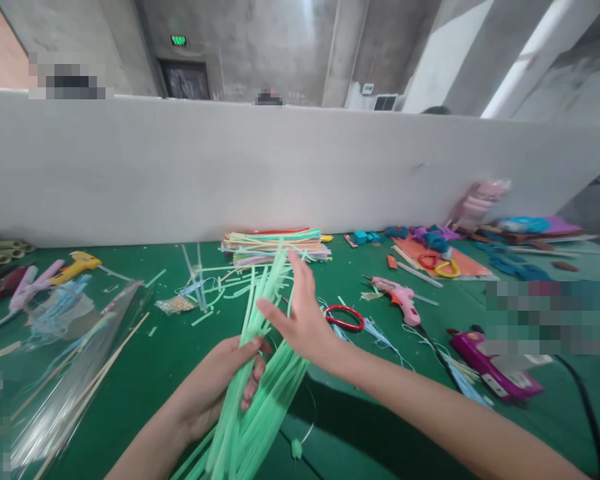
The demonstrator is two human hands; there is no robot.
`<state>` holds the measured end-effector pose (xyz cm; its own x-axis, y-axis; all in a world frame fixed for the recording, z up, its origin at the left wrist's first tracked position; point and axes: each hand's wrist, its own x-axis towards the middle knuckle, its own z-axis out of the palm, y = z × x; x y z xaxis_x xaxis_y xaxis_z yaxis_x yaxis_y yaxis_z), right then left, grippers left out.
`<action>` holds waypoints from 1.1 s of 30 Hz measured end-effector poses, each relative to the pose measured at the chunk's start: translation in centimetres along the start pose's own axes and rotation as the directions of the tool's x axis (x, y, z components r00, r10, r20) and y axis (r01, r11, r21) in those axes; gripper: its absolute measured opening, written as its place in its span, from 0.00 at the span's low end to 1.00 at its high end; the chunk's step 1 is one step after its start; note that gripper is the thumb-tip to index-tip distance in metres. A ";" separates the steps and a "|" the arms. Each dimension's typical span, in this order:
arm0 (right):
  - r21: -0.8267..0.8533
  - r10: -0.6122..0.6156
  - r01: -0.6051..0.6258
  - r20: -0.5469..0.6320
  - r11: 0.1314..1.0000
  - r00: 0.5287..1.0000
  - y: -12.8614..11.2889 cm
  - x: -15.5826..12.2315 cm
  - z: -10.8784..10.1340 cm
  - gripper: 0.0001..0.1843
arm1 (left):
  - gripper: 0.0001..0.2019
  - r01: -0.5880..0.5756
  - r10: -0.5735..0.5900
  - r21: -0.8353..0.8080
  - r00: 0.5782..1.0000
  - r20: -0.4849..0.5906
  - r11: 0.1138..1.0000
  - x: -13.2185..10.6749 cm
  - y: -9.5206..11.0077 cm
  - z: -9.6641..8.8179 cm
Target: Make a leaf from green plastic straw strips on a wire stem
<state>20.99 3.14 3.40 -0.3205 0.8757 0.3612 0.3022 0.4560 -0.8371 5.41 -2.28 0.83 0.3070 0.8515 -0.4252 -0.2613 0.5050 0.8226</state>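
Note:
My left hand [220, 383] is closed around a thick bundle of light green straws [253, 393], which slants up and away from me over the green table [170, 347]. My right hand [303, 313] is flat, fingers stretched out, pressed against the right side of the bundle's upper part. Loose green straw ends [267, 280] fan out above both hands. Behind them lies a flat stack of mixed coloured straws [275, 245].
Red-handled scissors [345, 319] lie just right of my right hand. A pink glue gun [400, 299] and a magenta one [485, 367] lie further right. A clear plastic bag [65, 360] and a yellow glue gun [75, 265] are left. A white partition wall [280, 167] backs the table.

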 end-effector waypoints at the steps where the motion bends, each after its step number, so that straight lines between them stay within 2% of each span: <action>1: -0.211 -0.170 0.188 0.100 0.959 0.980 -0.5 -0.9 -1.1 0.31 | 0.13 0.008 -0.009 0.008 1.000 0.008 1.000 0.0 -0.1 0.0; 2: -0.339 -0.303 0.384 0.268 0.859 0.914 -1.0 -1.7 -2.1 0.32 | 0.14 0.030 -0.030 0.022 0.999 0.024 0.999 0.0 -0.2 0.1; 3: -0.400 -0.356 0.537 0.444 0.743 0.822 -1.5 -2.5 -2.7 0.33 | 0.15 0.067 -0.069 0.043 0.996 0.047 0.997 -0.1 -0.5 0.3; 4: -0.427 -0.368 0.636 0.557 0.643 0.745 -1.7 -3.3 -3.0 0.35 | 0.17 0.122 -0.128 0.077 0.988 0.082 0.990 -0.2 -0.8 0.6; 6: -0.436 -0.350 0.744 0.685 0.506 0.639 -1.6 -4.8 -3.0 0.33 | 0.20 0.247 -0.272 0.160 0.949 0.158 0.956 -0.7 -1.4 1.4; 7: -0.446 -0.330 0.762 0.712 0.469 0.620 -1.2 -5.5 -2.7 0.31 | 0.21 0.286 -0.329 0.216 0.922 0.202 0.934 -1.1 -1.7 1.7; 8: -0.461 -0.313 0.765 0.721 0.449 0.618 -0.7 -6.3 -2.5 0.30 | 0.18 0.283 -0.331 0.231 0.920 0.210 0.931 -1.6 -2.0 1.9; 10: -0.498 -0.291 0.747 0.708 0.442 0.644 0.7 -7.6 -2.1 0.26 | 0.14 0.194 -0.261 0.277 0.937 0.233 0.941 -2.9 -2.3 1.7; 11: -0.498 -0.294 0.753 0.711 0.430 0.638 1.4 -8.2 -2.1 0.24 | 0.14 0.115 -0.212 0.387 0.952 0.220 0.915 -3.6 -2.4 1.3; 12: -0.489 -0.310 0.766 0.716 0.416 0.626 2.0 -8.7 -2.1 0.20 | 0.14 0.023 -0.130 0.544 0.979 0.158 0.839 -4.4 -2.5 0.7; 14: -0.464 -0.327 0.795 0.737 0.392 0.592 3.1 -9.1 -2.1 0.15 | 0.13 -0.091 0.090 0.795 0.995 0.046 0.599 -5.7 -2.9 -0.7; 15: -0.455 -0.337 0.804 0.742 0.382 0.580 3.4 -9.1 -2.1 0.14 | 0.13 -0.158 0.192 0.879 0.978 0.078 0.449 -6.2 -3.3 -1.3; 16: -0.450 -0.347 0.811 0.743 0.374 0.573 3.7 -9.0 -2.0 0.13 | 0.13 -0.243 0.276 0.929 0.947 0.164 0.280 -6.5 -3.8 -1.9; 17: -0.447 -0.362 0.816 0.739 0.367 0.568 4.0 -8.7 -1.8 0.13 | 0.17 -0.344 0.301 0.934 0.905 0.301 0.099 -6.7 -4.3 -2.2; 18: -0.443 -0.376 0.820 0.735 0.364 0.564 4.2 -8.5 -1.7 0.12 | 0.23 -0.447 0.310 0.890 0.837 0.451 -0.087 -6.6 -5.0 -2.4; 19: -0.438 -0.389 0.822 0.730 0.363 0.561 4.3 -8.3 -1.5 0.12 | 0.28 -0.494 0.276 0.834 0.789 0.549 -0.247 -6.4 -5.7 -2.4; 20: -0.441 -0.398 0.818 0.720 0.370 0.569 4.5 -8.1 -1.5 0.12 | 0.30 -0.495 0.254 0.781 0.756 0.603 -0.381 -6.1 -6.3 -2.4; 22: -0.469 -0.386 0.779 0.685 0.416 0.619 4.8 -8.2 -1.7 0.11 | 0.32 -0.473 0.260 0.679 0.679 0.687 -0.561 -5.4 -7.6 -2.3; 24: -0.504 -0.340 0.709 0.639 0.493 0.690 5.2 -8.9 -2.3 0.14 | 0.30 -0.411 0.284 0.633 0.643 0.711 -0.655 -4.8 -8.7 -2.4; 26: -0.508 -0.286 0.642 0.611 0.574 0.738 5.3 -10.2 -3.0 0.21 | 0.27 -0.333 0.337 0.645 0.641 0.690 -0.688 -4.5 -9.5 -2.7; 30: -0.446 -0.218 0.573 0.627 0.688 0.748 4.8 -12.7 -3.6 0.26 | 0.28 -0.317 0.346 0.648 0.643 0.684 -0.693 -4.7 -9.6 -3.3; 33: -0.439 -0.096 0.494 0.667 0.751 0.739 4.0 -12.8 -3.2 0.34 | 0.34 -0.334 0.356 0.667 0.644 0.677 -0.666 -5.1 -7.8 -3.2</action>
<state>29.13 -5.78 -3.26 -0.8649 0.4966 0.0732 0.4623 0.8448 -0.2695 2.91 -10.12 -4.60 0.7246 0.6322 0.2746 0.6821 -0.7149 -0.1538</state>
